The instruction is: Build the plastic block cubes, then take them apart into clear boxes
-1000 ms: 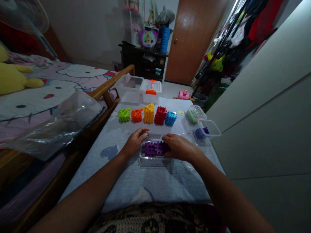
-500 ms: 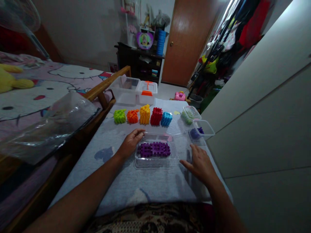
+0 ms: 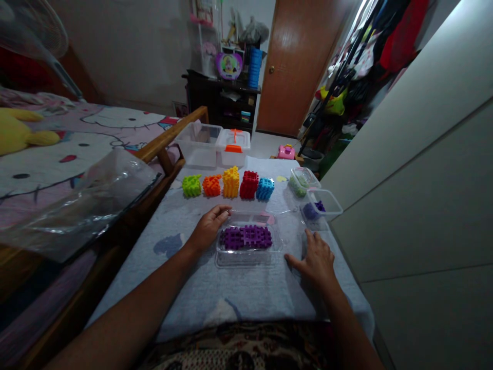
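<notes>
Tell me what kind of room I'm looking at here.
Most likely a home bedroom, probably a child's. A bed with a cartoon-print sheet and a yellow plush toy lies on the left, clothes on a rack hang on the right, and bright interlocking toy blocks line the cloth-covered table.

Purple blocks (image 3: 247, 237); green (image 3: 191, 185), orange (image 3: 212, 185), yellow (image 3: 231, 182), red (image 3: 249, 185), blue (image 3: 265, 188) cubes.

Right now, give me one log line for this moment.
left hand: on tray edge | right hand: flat on cloth | purple blocks: in tray
</notes>
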Tool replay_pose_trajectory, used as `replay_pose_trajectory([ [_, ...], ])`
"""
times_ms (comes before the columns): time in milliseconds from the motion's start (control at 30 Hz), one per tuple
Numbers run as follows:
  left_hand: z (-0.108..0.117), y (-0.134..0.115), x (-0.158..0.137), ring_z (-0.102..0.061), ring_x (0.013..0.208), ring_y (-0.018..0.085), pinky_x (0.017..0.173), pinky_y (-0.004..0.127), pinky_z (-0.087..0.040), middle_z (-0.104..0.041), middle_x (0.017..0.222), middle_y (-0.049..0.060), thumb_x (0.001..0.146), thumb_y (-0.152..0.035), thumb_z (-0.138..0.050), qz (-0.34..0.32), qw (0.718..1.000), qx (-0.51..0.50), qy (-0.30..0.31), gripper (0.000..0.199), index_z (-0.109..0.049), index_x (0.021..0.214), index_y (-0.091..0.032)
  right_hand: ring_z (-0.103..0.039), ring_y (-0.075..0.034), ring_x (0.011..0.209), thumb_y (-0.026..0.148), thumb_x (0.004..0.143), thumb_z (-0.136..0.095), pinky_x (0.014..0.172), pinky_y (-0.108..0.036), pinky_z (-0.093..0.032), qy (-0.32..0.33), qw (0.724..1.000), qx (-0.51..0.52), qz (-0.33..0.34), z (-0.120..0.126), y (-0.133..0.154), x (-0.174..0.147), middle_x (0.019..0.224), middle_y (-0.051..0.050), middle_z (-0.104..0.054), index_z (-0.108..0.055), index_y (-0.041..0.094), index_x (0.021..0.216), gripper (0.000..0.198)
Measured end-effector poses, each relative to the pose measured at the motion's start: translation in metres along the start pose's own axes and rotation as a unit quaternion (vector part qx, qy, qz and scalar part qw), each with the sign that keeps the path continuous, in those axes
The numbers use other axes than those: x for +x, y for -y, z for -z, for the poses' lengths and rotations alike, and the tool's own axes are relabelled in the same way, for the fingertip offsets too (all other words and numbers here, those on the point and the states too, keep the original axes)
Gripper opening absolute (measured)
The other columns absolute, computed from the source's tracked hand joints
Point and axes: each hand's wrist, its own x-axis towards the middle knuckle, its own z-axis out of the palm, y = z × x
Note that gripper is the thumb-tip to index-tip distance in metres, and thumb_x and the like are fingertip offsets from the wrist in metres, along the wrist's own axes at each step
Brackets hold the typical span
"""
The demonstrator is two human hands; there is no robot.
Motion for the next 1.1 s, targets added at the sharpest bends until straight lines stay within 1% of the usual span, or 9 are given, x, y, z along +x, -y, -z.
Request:
replay_pose_trajectory([
  [167,0.001,0.000,0.000,-0.063,0.092,0.023,0.084,0.034,-0.048,-0.069,0.099,0.006,0.079,-0.052,-0.065,0.007,1.000,-0.001,-0.001,0.042,-0.066,0.107,-0.020,-0.045,-0.041,0.131,0.052,0.077,-0.060,0.103,-0.056,-0.039,-0.013,0.996,0.087,-0.015,0.006,-0.010,0.005,0.143,-0.021,-0.048,-0.044,0.014,0.141,0.076],
  [333,0.001,0.001,0.001,-0.063,0.093,0.022,0.085,0.033,-0.047,-0.069,0.099,0.006,0.080,-0.051,-0.063,-0.002,1.000,0.011,-0.005,0.041,-0.067,0.106,-0.019,-0.048,-0.033,0.132,0.052,0.078,-0.059,0.109,-0.049,-0.038,-0.006,0.972,0.234,0.008,0.018,-0.022,0.004,0.140,-0.017,-0.052,-0.046,0.016,0.138,0.072],
  [400,0.002,0.003,0.002,-0.063,0.093,0.022,0.084,0.033,-0.047,-0.070,0.099,0.006,0.081,-0.051,-0.062,-0.006,1.000,0.015,-0.001,0.042,-0.066,0.107,-0.019,-0.046,-0.034,0.133,0.052,0.078,-0.060,0.110,-0.052,-0.037,-0.018,0.961,0.272,0.038,0.025,-0.020,0.001,0.142,-0.017,-0.050,-0.046,0.019,0.139,0.071],
  [467,0.003,0.004,0.003,-0.062,0.091,0.021,0.082,0.032,-0.047,-0.070,0.099,0.007,0.082,-0.053,-0.060,-0.008,1.000,0.021,-0.002,0.043,-0.066,0.107,-0.018,-0.042,-0.036,0.137,0.051,0.077,-0.064,0.112,-0.056,-0.034,-0.031,0.951,0.289,0.106,0.034,-0.012,-0.002,0.147,-0.016,-0.045,-0.044,0.022,0.141,0.073],
  [533,0.004,0.005,0.003,-0.061,0.085,0.020,0.078,0.031,-0.046,-0.070,0.099,0.007,0.083,-0.055,-0.058,-0.006,1.000,0.028,-0.005,0.046,-0.066,0.108,-0.018,-0.036,-0.037,0.141,0.048,0.075,-0.069,0.114,-0.058,-0.031,-0.023,0.939,0.284,0.192,0.042,0.001,-0.002,0.153,-0.015,-0.038,-0.041,0.025,0.144,0.078],
  [600,0.006,0.004,0.003,-0.058,0.078,0.018,0.073,0.030,-0.045,-0.069,0.097,0.007,0.084,-0.057,-0.055,-0.002,0.999,0.032,-0.010,0.048,-0.066,0.109,-0.017,-0.031,-0.037,0.144,0.046,0.074,-0.072,0.115,-0.058,-0.029,0.003,0.929,0.261,0.262,0.050,0.016,0.003,0.157,-0.013,-0.033,-0.039,0.027,0.146,0.081],
  [700,0.009,0.003,0.004,-0.053,0.071,0.015,0.068,0.028,-0.043,-0.065,0.089,0.005,0.087,-0.059,-0.051,-0.011,0.999,0.027,-0.028,0.051,-0.067,0.107,-0.016,-0.026,-0.036,0.146,0.042,0.072,-0.074,0.116,-0.057,-0.027,0.052,0.918,0.220,0.325,0.059,0.037,0.017,0.159,-0.013,-0.028,-0.038,0.027,0.147,0.085],
  [833,0.014,0.003,0.003,-0.049,0.064,0.013,0.062,0.025,-0.041,-0.055,0.076,0.001,0.087,-0.059,-0.051,-0.014,0.999,-0.004,-0.035,0.049,-0.068,0.101,-0.014,-0.025,-0.037,0.146,0.040,0.069,-0.076,0.116,-0.056,-0.027,0.112,0.900,0.177,0.383,0.061,0.051,0.037,0.157,-0.016,-0.029,-0.035,0.024,0.149,0.090],
  [1100,0.009,-0.010,-0.005,-0.039,0.052,0.010,0.051,0.023,-0.030,-0.046,0.061,-0.004,0.084,-0.057,-0.057,0.014,0.999,-0.026,0.018,0.042,-0.065,0.088,-0.016,-0.021,-0.037,0.147,0.037,0.066,-0.081,0.119,-0.055,-0.021,0.169,0.869,0.160,0.436,0.061,0.058,0.052,0.159,-0.015,-0.026,-0.034,0.024,0.150,0.097],
])
